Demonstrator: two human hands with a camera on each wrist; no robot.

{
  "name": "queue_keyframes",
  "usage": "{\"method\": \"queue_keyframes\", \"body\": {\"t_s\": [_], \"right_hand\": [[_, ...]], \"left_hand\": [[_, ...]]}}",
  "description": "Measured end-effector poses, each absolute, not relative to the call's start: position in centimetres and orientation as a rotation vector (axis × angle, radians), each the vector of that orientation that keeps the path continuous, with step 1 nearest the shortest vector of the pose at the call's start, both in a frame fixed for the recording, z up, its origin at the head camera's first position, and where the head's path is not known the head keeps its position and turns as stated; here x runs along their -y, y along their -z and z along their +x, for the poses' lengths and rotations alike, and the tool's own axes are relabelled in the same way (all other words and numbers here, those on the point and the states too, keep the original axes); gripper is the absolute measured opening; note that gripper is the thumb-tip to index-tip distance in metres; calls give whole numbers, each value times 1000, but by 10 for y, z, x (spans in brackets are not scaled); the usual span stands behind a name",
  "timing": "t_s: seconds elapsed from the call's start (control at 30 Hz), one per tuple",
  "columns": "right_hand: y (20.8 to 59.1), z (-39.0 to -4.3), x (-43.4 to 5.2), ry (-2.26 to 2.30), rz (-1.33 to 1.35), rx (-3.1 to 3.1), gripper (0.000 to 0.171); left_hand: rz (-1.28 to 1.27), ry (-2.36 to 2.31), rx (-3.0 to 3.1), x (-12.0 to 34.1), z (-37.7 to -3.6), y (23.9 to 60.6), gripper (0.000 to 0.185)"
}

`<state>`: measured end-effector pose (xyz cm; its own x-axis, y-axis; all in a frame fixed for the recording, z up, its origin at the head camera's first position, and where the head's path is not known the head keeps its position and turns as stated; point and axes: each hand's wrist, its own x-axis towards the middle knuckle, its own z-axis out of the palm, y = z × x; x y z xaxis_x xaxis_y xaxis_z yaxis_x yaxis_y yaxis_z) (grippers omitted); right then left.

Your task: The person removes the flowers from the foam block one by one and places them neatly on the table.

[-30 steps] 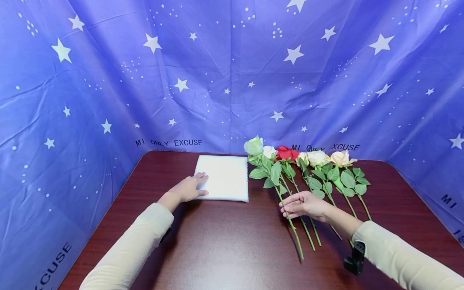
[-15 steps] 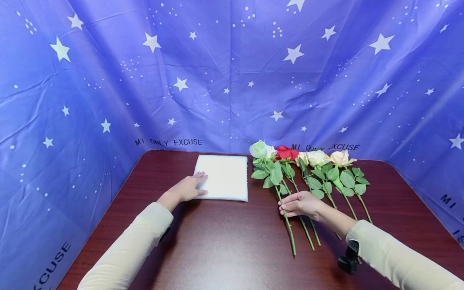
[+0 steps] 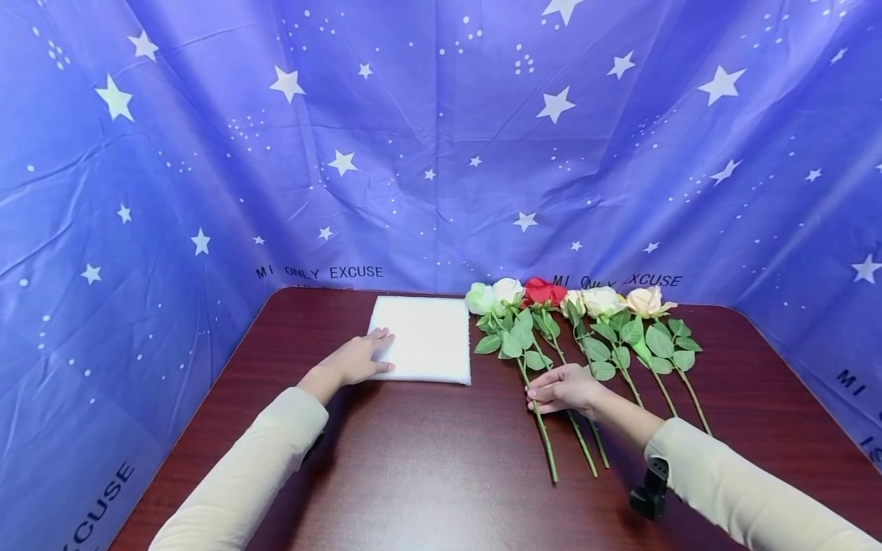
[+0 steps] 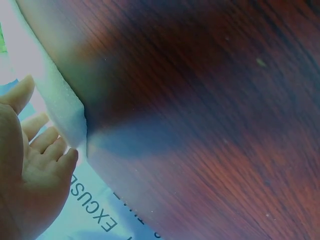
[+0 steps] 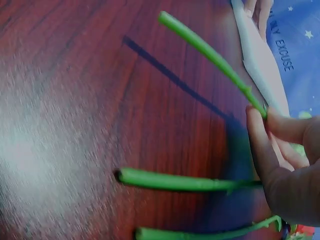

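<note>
My right hand (image 3: 568, 389) pinches the stem of a pale green rose (image 3: 482, 298), the leftmost in a row of flowers. In the right wrist view, thumb and fingers grip that stem (image 5: 205, 50), whose lower end is raised over the table with its shadow below. My left hand (image 3: 354, 360) rests with extended fingers on the left edge of a white foam pad (image 3: 430, 337). The left wrist view shows the left hand (image 4: 45, 170) with fingers spread at the edge of the pad (image 4: 60, 95).
Right of the held rose lie a white rose (image 3: 508, 291), a red rose (image 3: 544, 292), a cream rose (image 3: 602, 301) and a peach rose (image 3: 646, 301), stems toward me. The dark red wooden table (image 3: 413, 459) backs onto a blue star-patterned curtain (image 3: 413, 115).
My right hand has shifted slightly left with the pale green rose. The rose's bloom has come lower, beside the white one, and its stem end has moved left. The left hand has stayed on the pad.
</note>
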<state>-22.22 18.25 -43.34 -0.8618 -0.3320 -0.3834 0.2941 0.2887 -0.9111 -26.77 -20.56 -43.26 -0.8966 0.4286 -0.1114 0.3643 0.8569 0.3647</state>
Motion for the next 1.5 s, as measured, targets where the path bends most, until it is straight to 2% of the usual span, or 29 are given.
{"method": "queue_keyframes", "body": {"t_s": [0.37, 0.6, 0.83, 1.13, 1.5], "right_hand": [[438, -213, -155, 1565, 100, -2281, 26], [443, -210, -135, 1561, 107, -2363, 20], [444, -213, -128, 1596, 99, -2385, 22], [427, -215, -157, 1656, -33, -2435, 34], [400, -206, -217, 1659, 25, -2497, 51]], "left_hand": [[593, -516, -2858, 214, -267, 440, 65], [580, -461, -2878, 219, -265, 441, 65], [544, -429, -2878, 221, -267, 440, 65], [585, -447, -2893, 225, -273, 441, 61], [598, -490, -2888, 232, -273, 439, 59]]}}
